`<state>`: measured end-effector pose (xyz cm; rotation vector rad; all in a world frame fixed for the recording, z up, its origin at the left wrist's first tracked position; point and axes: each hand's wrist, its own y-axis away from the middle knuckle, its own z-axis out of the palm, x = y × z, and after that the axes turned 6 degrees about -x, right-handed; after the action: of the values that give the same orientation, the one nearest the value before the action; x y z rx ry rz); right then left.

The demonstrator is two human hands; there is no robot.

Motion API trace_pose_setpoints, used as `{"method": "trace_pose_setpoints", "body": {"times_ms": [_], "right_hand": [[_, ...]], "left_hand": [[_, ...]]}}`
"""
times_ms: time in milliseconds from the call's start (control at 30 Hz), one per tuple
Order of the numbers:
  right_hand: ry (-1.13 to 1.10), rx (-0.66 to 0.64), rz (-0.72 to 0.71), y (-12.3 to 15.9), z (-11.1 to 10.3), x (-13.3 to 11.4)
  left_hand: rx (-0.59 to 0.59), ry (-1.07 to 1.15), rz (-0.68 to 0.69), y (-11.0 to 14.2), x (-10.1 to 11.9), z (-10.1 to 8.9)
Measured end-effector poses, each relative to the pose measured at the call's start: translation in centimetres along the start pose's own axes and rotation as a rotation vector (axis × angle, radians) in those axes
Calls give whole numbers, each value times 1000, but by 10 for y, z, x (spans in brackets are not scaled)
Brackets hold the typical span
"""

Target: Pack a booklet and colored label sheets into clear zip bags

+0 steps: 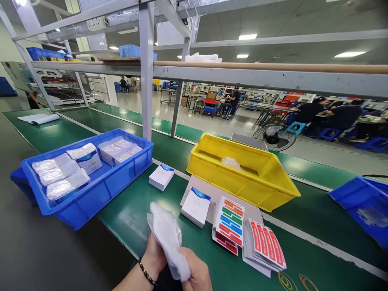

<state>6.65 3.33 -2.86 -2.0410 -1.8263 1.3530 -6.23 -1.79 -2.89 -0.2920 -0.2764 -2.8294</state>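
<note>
Near the bench's front edge, a folded, whitish translucent plastic bag [166, 238] is held between both of my hands. My left hand [156, 254], with a beaded bracelet at the wrist, closes round its left side. The fingers of my right hand [197, 270] pinch its lower right end. Whether anything lies inside the bag, I cannot tell. Just beyond it are two stacks of white-and-blue booklets, a smaller-looking stack [161, 176] and a nearer stack [196, 206]. To their right lie sheets of coloured stickers [229, 220] and a pile of red label sheets [265, 246].
A blue bin [100, 198] at left holds several plastic-wrapped packs. Behind the booklets stands a yellow bin [242, 184] with clear plastic inside. Another blue bin [360, 210] is at far right. Rubber bands [286, 281] lie at front right. A metal post [147, 72] rises behind.
</note>
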Motion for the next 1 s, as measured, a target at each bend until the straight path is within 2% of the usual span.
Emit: {"method": "trace_pose_setpoints", "body": {"times_ms": [100,167,300,433,500,600,733,867,1000], "right_hand": [[-61,20,212,3,0,2],[-58,41,244,1,-1,3],[-21,7,76,-4,-7,2],[153,-16,-146,1,-10,9],[205,-31,-230,7,-10,14],[210,-80,-293,14,-6,17],[184,-104,-318,16,-1,13],[215,-97,-325,9,-4,10],[237,-110,-189,-7,-11,8]], "left_hand": [[46,-48,-13,10,7,4],[36,-71,-72,22,13,9],[-11,-20,-208,49,23,12],[-56,-22,-444,78,31,1],[-104,-63,-496,90,32,-3],[-72,-55,-371,95,30,-4],[-10,50,-153,80,26,-3],[-10,137,-90,62,20,-7],[-34,135,-88,62,14,-6]]}}
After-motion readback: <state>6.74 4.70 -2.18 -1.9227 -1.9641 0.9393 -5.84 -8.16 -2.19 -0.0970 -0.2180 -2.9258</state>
